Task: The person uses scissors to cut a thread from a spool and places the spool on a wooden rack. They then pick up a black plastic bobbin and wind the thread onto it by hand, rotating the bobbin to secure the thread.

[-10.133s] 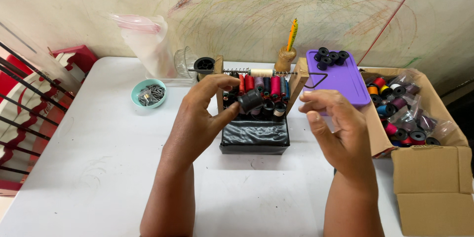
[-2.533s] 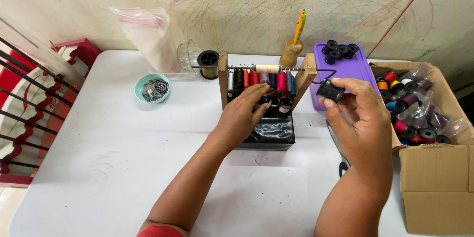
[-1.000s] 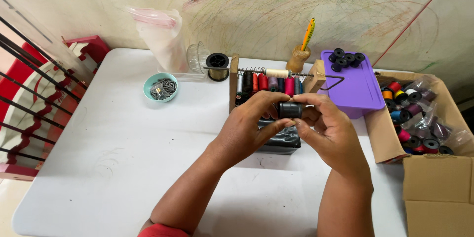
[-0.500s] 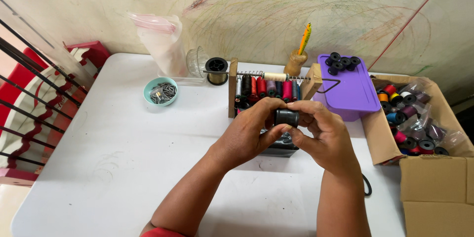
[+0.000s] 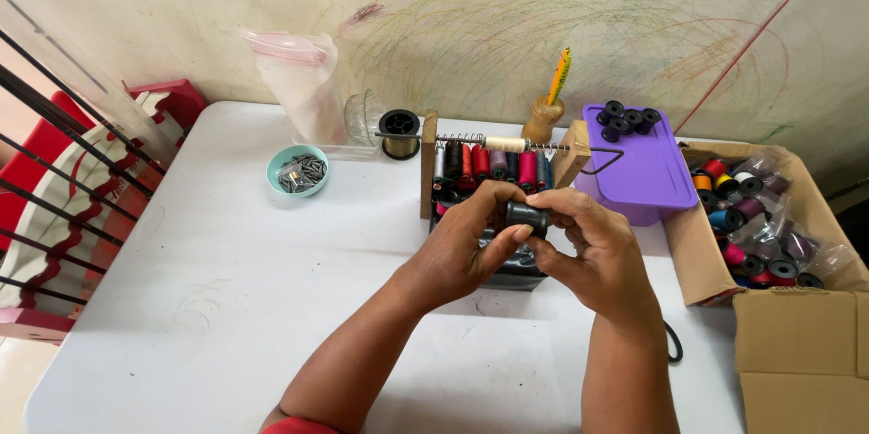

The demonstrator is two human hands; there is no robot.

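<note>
A white table [image 5: 181, 307] is set against a scribbled-on wall [image 5: 507, 27], with a red and black rack [image 5: 63, 208] seen at its left edge. One black spool [image 5: 528, 215] is gripped between the closed fingers of the left hand [image 5: 466, 248] and the right hand [image 5: 593, 253], just above the wooden thread rack [image 5: 493, 162]. One teal bowl [image 5: 298, 171], one purple lidded box [image 5: 638, 171] topped by about six black bobbins [image 5: 625, 119], and one cardboard box [image 5: 787, 307] of coloured spools are counted around it.
</note>
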